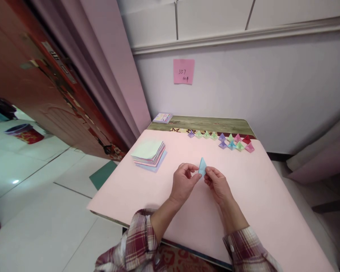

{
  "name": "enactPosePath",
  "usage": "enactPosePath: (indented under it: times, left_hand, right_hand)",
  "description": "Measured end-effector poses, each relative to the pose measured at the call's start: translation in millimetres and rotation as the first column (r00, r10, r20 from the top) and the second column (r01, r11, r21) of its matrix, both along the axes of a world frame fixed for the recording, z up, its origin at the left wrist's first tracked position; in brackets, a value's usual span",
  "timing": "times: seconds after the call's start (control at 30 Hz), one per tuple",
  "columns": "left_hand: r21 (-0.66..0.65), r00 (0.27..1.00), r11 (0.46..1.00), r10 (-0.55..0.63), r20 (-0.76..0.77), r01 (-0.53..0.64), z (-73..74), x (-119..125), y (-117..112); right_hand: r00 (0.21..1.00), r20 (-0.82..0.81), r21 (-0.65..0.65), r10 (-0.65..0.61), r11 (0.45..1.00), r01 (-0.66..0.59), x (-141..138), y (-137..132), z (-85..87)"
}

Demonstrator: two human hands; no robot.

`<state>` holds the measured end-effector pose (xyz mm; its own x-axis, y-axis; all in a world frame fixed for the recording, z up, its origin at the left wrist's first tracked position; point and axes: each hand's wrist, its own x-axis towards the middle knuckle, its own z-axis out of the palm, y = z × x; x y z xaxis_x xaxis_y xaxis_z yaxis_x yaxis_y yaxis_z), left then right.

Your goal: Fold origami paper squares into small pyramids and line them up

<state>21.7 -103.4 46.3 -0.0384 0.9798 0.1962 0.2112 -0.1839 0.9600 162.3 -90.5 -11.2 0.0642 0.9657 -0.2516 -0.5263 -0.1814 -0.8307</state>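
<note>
A small piece of light blue folded paper [202, 166], pointed at the top, is held up between my two hands over the pink-covered table. My left hand [184, 180] pinches its left edge between thumb and fingers. On the other side, my right hand [217, 182] grips the lower right edge, with the fingertips partly hidden behind the paper. Beyond my hands, to the right, several small folded paper shapes [231, 145] in purple, green, pink, red and blue stand in rows. A stack of coloured paper sheets [149, 150] lies to the left.
The pink table cover [119, 192] stretches under everything. At the far left corner sits a small printed pack [163, 118]. A pink note [183, 71] is stuck on the wall behind. To the left are a red door [45, 64], a curtain and a bin [25, 134] on the floor.
</note>
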Motion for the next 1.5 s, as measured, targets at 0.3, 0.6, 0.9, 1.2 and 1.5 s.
enactPosePath:
  times: [0.3, 0.6, 0.9, 1.2, 1.5]
  left_hand:
    - [-0.046, 0.999, 0.999, 0.0, 0.033, 0.002, -5.9, -1, 2]
    - [-0.271, 0.967, 0.955, -0.048, 0.25, 0.117, -13.0, -1, 7]
    - [-0.432, 0.871, 0.879, 0.042, 0.489, 0.2, -19.8, -3, 8]
    - [-0.299, 0.75, 0.849, -0.158, 0.643, 0.435, -14.3, -12, 8]
    - [-0.311, 0.703, 0.795, -0.191, 0.685, 0.52, -17.4, -14, 10]
  right_hand:
    - [0.999, 0.038, 0.018, 0.01, 1.0, -0.01, 0, 0, -3.5]
    - [0.905, 0.395, 0.213, -0.157, 0.974, 0.076, -2, -5, 5.2]
    - [0.856, 0.462, 0.343, -0.234, 0.937, 0.071, -11, -9, 7.7]
    - [0.981, 0.193, 0.301, 0.021, 0.95, -0.08, -14, -14, 14.1]
    - [0.985, 0.126, 0.145, 0.119, 0.98, -0.136, -14, -11, 12.7]
